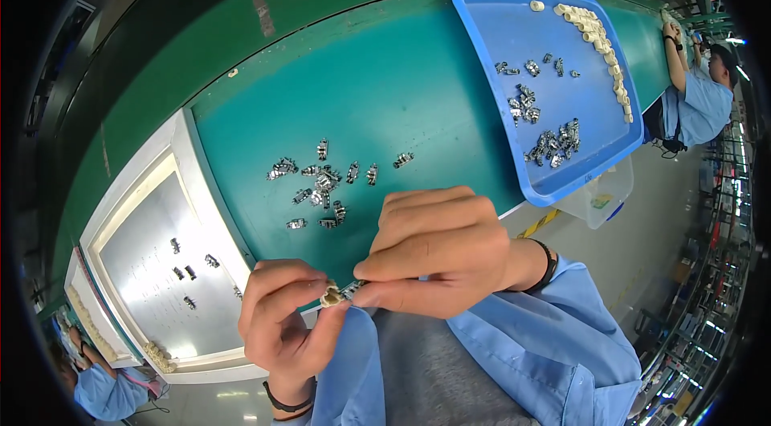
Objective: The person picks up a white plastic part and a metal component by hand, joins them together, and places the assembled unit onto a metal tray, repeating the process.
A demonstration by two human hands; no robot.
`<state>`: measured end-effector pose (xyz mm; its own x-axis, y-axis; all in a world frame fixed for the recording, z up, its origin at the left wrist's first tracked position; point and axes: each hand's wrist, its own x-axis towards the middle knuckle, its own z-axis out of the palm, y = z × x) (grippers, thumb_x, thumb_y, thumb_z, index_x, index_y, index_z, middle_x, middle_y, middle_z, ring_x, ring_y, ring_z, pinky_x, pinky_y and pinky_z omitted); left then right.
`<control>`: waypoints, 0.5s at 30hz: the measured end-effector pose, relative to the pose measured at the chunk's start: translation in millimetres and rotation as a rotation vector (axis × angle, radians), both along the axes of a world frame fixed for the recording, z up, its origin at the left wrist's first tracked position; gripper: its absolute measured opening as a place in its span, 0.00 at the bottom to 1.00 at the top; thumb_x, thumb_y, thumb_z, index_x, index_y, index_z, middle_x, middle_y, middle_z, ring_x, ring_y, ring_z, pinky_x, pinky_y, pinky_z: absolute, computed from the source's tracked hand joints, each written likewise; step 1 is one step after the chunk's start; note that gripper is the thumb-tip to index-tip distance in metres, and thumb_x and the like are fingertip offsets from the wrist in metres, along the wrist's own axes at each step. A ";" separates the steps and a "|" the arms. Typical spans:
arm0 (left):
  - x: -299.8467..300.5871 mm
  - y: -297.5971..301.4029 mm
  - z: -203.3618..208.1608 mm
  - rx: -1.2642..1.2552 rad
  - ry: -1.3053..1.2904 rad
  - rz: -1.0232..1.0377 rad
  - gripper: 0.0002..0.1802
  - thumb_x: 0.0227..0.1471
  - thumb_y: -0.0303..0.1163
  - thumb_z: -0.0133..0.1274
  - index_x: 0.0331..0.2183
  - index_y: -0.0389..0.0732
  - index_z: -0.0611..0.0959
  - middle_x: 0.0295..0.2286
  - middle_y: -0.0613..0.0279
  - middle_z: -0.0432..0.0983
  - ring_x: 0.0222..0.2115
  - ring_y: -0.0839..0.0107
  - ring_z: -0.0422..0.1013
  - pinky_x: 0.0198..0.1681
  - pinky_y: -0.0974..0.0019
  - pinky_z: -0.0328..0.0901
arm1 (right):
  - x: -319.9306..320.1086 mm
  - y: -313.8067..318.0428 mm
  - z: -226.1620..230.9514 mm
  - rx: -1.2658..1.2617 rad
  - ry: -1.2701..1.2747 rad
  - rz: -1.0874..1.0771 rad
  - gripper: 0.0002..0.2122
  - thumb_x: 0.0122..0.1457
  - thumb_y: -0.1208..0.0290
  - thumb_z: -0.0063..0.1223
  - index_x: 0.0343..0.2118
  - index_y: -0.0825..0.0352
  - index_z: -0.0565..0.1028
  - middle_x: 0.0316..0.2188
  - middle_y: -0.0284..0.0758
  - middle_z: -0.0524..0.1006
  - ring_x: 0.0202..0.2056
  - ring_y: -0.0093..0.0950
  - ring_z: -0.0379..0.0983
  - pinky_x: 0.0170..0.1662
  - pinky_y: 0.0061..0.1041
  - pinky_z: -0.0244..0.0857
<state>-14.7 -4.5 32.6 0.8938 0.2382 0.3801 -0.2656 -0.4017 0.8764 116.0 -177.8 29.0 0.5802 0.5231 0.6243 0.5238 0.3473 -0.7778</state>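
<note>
Two pinch grips, both closed down to the thickness of what they hold: the left hand [281, 317] has a cream piece [331, 297] between thumb and fingertips, the right hand [438, 253] has a small metal part [351, 289] between thumb and forefinger. Both things sit at lower centre of the frame, end to end or nearly so; fingers cover the join, so we can't tell if the metal is inside the cream piece or only against it.

We read the step as mating the two. To do it well, we'd keep the left grip firm but not squeezing, opening facing the right hand, and line up the metal straight before pushing. If it binds, we'd back off and turn it a little; forcing could chip the cream piece or bend the metal.

Further out, we have loose metal parts [325, 179] scattered on the green desk [385, 73], centre left, just beyond the hands, so keep elbows and cuffs off them. Upper right, a blue tray [586, 93] carries more metal parts plus rows of cream pieces [598, 44]; we'd keep those kinds apart. Far left, a white-framed panel [136, 265] bears a few more.
</note>
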 end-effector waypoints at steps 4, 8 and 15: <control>2.9 -1.2 -0.3 0.033 -0.037 0.005 0.17 0.43 0.21 0.71 0.36 0.33 0.82 0.34 0.51 0.78 0.30 0.63 0.74 0.31 0.66 0.67 | -1.4 4.7 -2.6 0.020 -0.084 -0.067 0.10 0.47 0.77 0.76 0.30 0.74 0.83 0.23 0.36 0.77 0.19 0.27 0.70 0.21 0.27 0.57; 2.6 -2.2 -2.2 0.057 -0.058 0.008 0.16 0.44 0.21 0.69 0.37 0.32 0.81 0.35 0.50 0.79 0.30 0.62 0.74 0.31 0.65 0.68 | -0.3 -0.7 1.7 -0.039 -0.170 -0.063 0.11 0.48 0.76 0.76 0.30 0.75 0.83 0.23 0.36 0.77 0.19 0.28 0.70 0.21 0.27 0.58; 0.8 -0.6 -7.4 -0.055 0.022 -0.043 0.16 0.47 0.21 0.67 0.40 0.29 0.83 0.37 0.47 0.79 0.31 0.61 0.75 0.33 0.64 0.70 | 5.3 1.7 0.4 -0.004 -0.146 -0.018 0.11 0.48 0.75 0.76 0.30 0.74 0.82 0.23 0.36 0.77 0.19 0.27 0.69 0.21 0.28 0.57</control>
